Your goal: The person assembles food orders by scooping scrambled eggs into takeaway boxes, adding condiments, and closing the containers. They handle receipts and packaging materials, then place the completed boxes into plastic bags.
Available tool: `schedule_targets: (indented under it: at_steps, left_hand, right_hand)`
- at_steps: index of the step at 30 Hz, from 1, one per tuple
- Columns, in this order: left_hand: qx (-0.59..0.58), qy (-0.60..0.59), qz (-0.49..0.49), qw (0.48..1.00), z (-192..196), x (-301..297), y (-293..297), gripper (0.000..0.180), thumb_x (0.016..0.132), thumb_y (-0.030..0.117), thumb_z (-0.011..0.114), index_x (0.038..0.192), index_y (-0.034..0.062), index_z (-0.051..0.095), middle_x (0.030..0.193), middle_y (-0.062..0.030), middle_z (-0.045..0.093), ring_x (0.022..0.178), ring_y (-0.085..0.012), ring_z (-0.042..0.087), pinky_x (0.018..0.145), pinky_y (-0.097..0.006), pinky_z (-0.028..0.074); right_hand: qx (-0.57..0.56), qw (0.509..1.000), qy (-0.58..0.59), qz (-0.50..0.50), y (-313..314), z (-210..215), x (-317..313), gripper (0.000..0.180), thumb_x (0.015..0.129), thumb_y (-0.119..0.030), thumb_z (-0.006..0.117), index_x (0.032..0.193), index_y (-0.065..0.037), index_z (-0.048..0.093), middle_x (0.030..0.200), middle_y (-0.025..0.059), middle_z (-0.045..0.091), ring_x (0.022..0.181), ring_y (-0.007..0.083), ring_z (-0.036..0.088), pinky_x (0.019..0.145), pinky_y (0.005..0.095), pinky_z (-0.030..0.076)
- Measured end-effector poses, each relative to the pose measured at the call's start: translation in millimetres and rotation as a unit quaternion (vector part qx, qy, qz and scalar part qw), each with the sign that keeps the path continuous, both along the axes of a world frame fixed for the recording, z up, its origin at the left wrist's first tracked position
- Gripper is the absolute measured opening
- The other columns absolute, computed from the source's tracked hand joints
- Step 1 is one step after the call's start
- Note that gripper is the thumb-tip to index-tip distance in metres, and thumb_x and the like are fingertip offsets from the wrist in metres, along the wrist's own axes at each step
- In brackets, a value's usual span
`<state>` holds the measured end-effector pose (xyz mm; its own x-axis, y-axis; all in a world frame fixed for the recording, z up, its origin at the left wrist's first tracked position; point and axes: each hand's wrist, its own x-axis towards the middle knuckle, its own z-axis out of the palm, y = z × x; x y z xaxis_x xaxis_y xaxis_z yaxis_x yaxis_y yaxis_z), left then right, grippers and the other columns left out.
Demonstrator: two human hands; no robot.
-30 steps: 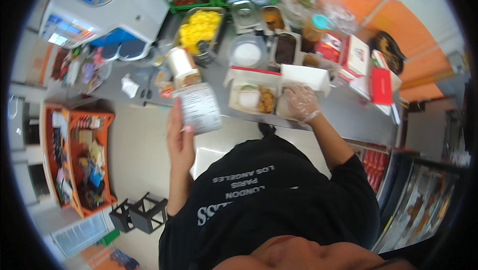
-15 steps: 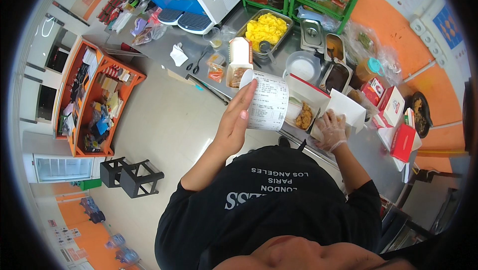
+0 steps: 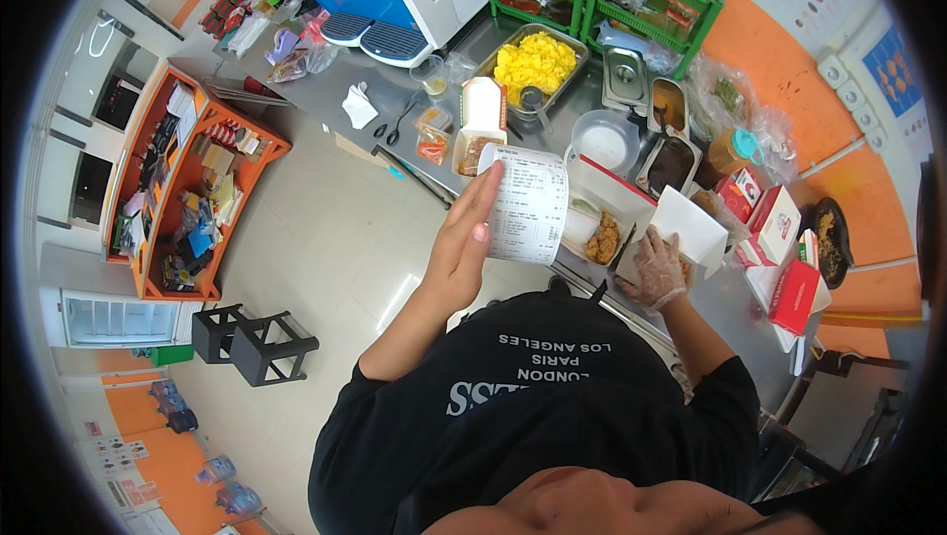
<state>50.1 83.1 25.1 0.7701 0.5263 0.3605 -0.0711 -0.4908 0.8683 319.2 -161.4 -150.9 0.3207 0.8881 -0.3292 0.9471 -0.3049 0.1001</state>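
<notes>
My bare left hand (image 3: 461, 251) is closed on a long printed receipt (image 3: 525, 208), its paper curled and held up over the counter's front edge. My right hand (image 3: 658, 271), in a clear plastic glove, lies with fingers spread over the near side of an open white box (image 3: 691, 221). What is under that palm is hidden. Just left of it stands another open box (image 3: 619, 180) with a piece of fried chicken (image 3: 603, 239) and a pale wrapped bundle (image 3: 582, 223). Behind the receipt, a tall-lidded carton (image 3: 483, 101) holds brown food, partly covered by the paper.
Along the steel counter (image 3: 395, 93) are a tray of yellow food (image 3: 536, 64) with a ladle, a plastic tub (image 3: 604, 141), sauce pans (image 3: 671, 162), scissors (image 3: 395, 121) and red-and-white boxes (image 3: 769, 224). Green racks (image 3: 646, 7) stand behind. Black stools (image 3: 271, 348) are on the floor at left.
The receipt has tipped and dropped slightly in my left hand. My right hand has shifted a little at the box, its fingers more stretched. The whole view has turned slightly.
</notes>
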Motion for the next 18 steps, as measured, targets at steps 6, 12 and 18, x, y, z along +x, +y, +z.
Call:
schedule_targets:
  at_steps: [6,12,18]
  left_hand:
    - [-0.014,-0.021,0.01,1.0,3,-21,5,0.06,0.109,0.035,0.03,0.153,-0.0052,0.035,0.153,-0.0266,0.041,0.143,-0.0378,0.04,0.118,-0.041,0.026]
    - [0.02,-0.034,0.032,0.999,3,-60,22,0.059,0.108,0.034,0.03,0.153,-0.0055,0.035,0.152,-0.0273,0.041,0.142,-0.0385,0.04,0.117,-0.04,0.027]
    - [0.012,-0.027,0.051,0.998,5,-108,45,0.061,0.108,0.035,0.03,0.153,-0.0059,0.035,0.153,-0.028,0.041,0.143,-0.0392,0.04,0.118,-0.041,0.027]
  right_hand:
    - [0.139,0.99,0.013,0.003,-3,20,-23,0.06,0.077,-0.05,0.072,0.115,-0.004,0.07,0.142,0.0195,0.048,0.143,0.038,0.032,0.114,0.0666,0.023]
    - [0.325,0.944,0.058,0.02,20,46,-63,0.046,0.072,-0.029,0.078,0.11,-0.004,0.069,0.123,0.0181,0.061,0.122,0.0409,0.053,0.11,0.0584,0.034]
    - [0.52,0.851,-0.006,0.069,79,103,-77,0.038,0.073,-0.008,0.073,0.111,-0.004,0.066,0.109,0.0178,0.066,0.1,0.0399,0.063,0.09,0.0506,0.051]
